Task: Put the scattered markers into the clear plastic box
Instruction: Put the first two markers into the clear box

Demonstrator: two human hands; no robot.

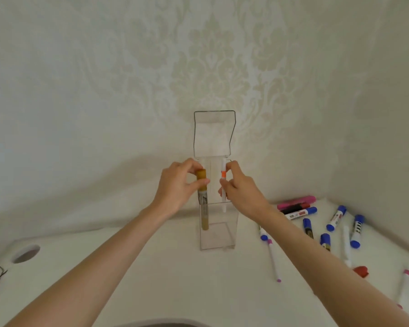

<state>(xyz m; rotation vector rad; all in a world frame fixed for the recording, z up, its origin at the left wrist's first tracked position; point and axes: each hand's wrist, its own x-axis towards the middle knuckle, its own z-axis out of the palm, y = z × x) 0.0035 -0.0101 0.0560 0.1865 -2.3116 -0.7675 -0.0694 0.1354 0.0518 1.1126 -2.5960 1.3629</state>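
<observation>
A tall clear plastic box [219, 234] stands upright on the white table with its hinged lid [214, 134] flipped up against the wall. My left hand [178, 185] pinches a gold marker [203, 201] that stands vertically, its lower end inside the box on the left side. My right hand [237, 187] holds a thin white pen with an orange band [223, 185], upright over the right side of the box opening, tip just below the rim. Several markers lie scattered on the table to the right, mostly blue-capped [336, 218].
A pink highlighter [296, 201] and a red marker lie by the wall at the right. Thin white pens with pink caps [274, 260] and a red cap-like object [361, 271] lie nearer me. A round cable hole [25, 254] with wires sits at the table's left edge.
</observation>
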